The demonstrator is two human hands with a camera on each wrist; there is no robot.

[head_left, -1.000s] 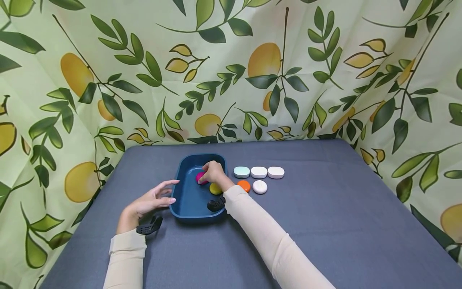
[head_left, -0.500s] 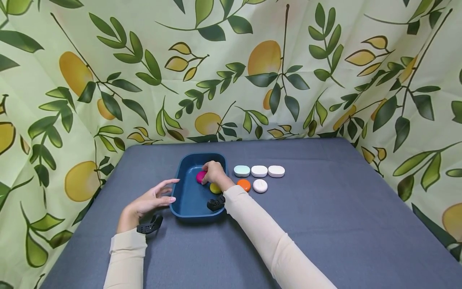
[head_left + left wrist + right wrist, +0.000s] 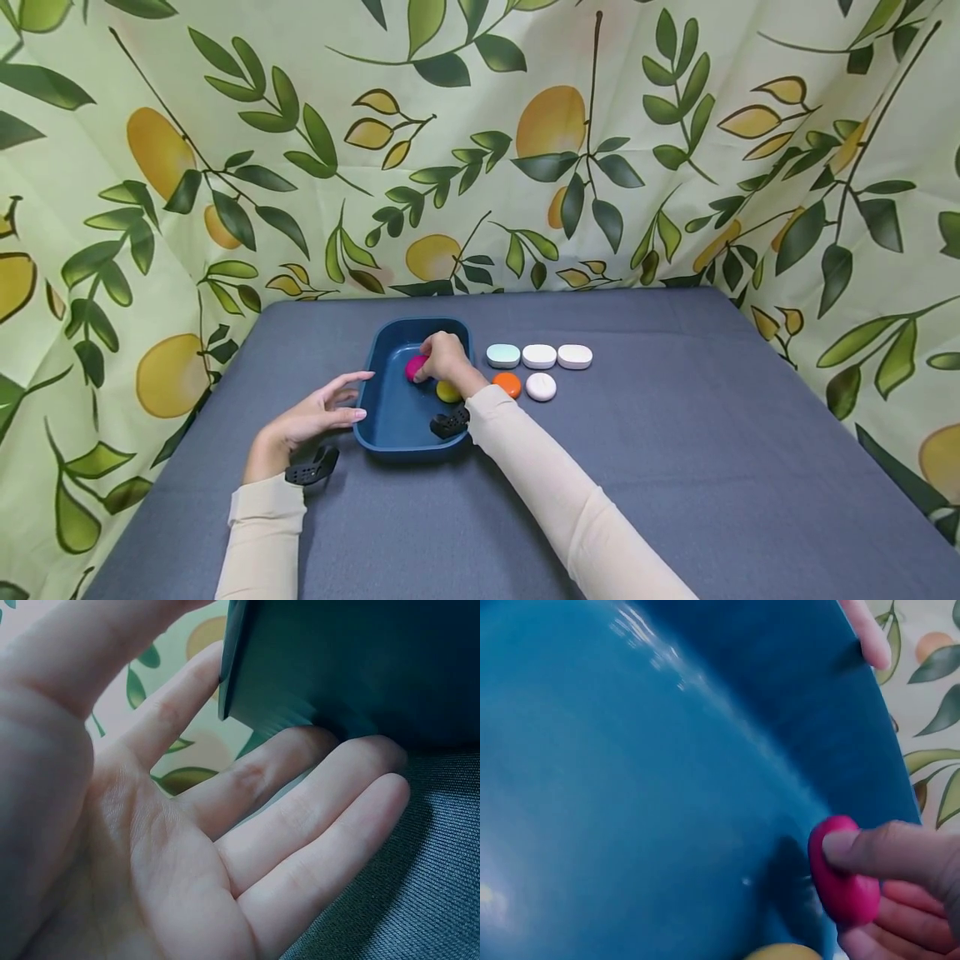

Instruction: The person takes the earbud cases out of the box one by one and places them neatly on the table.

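My right hand (image 3: 444, 357) reaches into a blue rectangular tub (image 3: 390, 435) and pinches a smooth, rounded pink disc (image 3: 416, 369) between thumb and fingers. In the right wrist view the pink disc (image 3: 841, 871) is tilted on edge, close over the tub floor near a side wall. Beside it on the tub floor lies a yellow disc (image 3: 447, 392), partly hidden by my right hand and wrist. At the tub's left wall, my left hand (image 3: 315, 414) rests with loosely extended fingers against the outside; in the left wrist view the fingertips (image 3: 375, 754) reach the tub's lower wall.
Right of the tub, a mint-topped oval case (image 3: 503, 357) and two white oval ones (image 3: 539, 357) stand in a row. In front of them lie an orange disc (image 3: 507, 384) and a white disc (image 3: 541, 387). A leaf-patterned cloth (image 3: 480, 167) hangs behind the grey table (image 3: 675, 467).
The right hand stays in the tub, and the pink disc has turned slightly between its fingers. The left hand keeps its place at the left wall.
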